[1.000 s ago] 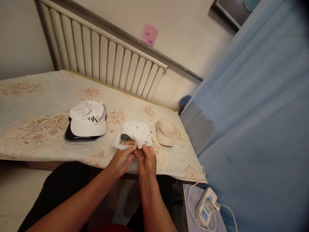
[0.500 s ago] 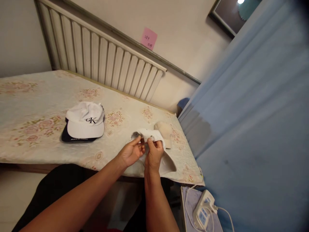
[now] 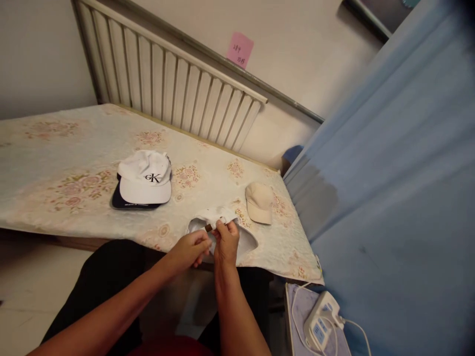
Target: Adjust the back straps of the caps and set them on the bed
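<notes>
White cap (image 3: 222,216) sits at the counter's (image 3: 55,148) near edge. My right hand (image 3: 226,241) has its fingers pinched tight on the brown strap buckle (image 3: 208,227), and my left hand (image 3: 190,248) has its fingers closed on the back rim beside it. Beige cap (image 3: 260,201) lies just beyond.

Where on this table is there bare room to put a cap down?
The table is bare left of the CK cap and along the back by the radiator. Crowded: front right, where left hand and right hand hold the white cap near the beige cap.
</notes>
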{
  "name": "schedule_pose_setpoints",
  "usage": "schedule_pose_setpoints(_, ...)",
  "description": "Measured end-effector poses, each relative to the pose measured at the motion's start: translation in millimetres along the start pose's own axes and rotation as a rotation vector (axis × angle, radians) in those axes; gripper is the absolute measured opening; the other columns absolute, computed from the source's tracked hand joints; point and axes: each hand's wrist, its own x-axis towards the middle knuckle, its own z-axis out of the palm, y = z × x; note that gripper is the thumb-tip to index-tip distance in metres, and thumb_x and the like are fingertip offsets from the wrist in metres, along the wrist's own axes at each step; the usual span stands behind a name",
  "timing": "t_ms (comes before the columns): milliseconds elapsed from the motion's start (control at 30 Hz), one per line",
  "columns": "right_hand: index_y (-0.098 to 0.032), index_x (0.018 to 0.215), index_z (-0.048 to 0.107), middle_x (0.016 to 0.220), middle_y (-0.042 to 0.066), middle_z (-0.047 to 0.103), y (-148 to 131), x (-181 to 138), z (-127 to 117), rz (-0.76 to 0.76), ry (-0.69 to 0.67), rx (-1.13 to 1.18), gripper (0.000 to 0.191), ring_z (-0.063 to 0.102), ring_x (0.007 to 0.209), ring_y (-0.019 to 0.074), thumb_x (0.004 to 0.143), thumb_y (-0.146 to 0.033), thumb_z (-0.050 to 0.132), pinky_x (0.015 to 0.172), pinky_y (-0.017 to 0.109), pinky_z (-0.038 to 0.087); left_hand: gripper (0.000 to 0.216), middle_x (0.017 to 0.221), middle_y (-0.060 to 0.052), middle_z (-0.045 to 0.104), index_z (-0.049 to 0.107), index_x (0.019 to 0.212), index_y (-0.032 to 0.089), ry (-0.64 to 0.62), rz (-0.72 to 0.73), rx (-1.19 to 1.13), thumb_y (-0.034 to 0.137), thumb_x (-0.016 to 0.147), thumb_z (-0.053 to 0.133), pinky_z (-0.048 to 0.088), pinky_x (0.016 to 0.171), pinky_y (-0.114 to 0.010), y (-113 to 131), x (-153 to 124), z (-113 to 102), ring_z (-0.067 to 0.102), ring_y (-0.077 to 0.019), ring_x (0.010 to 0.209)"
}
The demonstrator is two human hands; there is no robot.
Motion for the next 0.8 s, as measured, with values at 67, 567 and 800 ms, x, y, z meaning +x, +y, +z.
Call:
schedule_pose_setpoints(67, -0.017, 0.074, 0.056, 0.063, -0.008, 0.053, 6.0, -5.5, 3.9, 0.025, -0.041, 0.023, 0.020, 0.048, 0.055, 0.0072, 0.065, -0.028, 0.070, 0.055, 0.021, 0.041, 0.015, 0.061, 0.003, 0.052, 0.056, 0.068, 0.020, 0.231, 0.214, 0.191, 0.032, 0.076, 0.062, 0.034, 0.055, -0.027, -1.6, 5.8, -2.5, 0.045, -0.0136, 0.054)
schedule_pose_setpoints(567, -0.018, 0.091, 0.059, 0.081, -0.001, 0.064, 15.0, -23.6, -0.5, 0.157, -0.318, 0.116, 0.025, 0.059, 0.070, 0.0116, 0.068, -0.026, 0.064, 0.066, 0.023, 0.048, 0.014, 0.067, 0.003, 0.048, 0.056, 0.074, 0.022, 0.440, 0.374, 0.333, 0.014, 0.064, 0.061, 0.032, 0.064, -0.028, -23.8, 21.0, -12.1, 0.044, -0.0158, 0.063)
schedule_pose_setpoints(800, -0.016, 0.099, 0.064, 0.087, 0.001, 0.066, 12.3, -20.2, -12.2, 0.252, -0.467, 0.169, 0.038, 0.060, 0.075, 0.0131, 0.061, -0.016, 0.061, 0.061, 0.021, 0.048, 0.009, 0.063, 0.004, 0.046, 0.053, 0.065, 0.021, 0.366, 0.270, 0.358, 0.017, 0.062, 0.061, 0.032, 0.059, -0.026, -22.5, 19.6, -17.5, 0.043, -0.0139, 0.060)
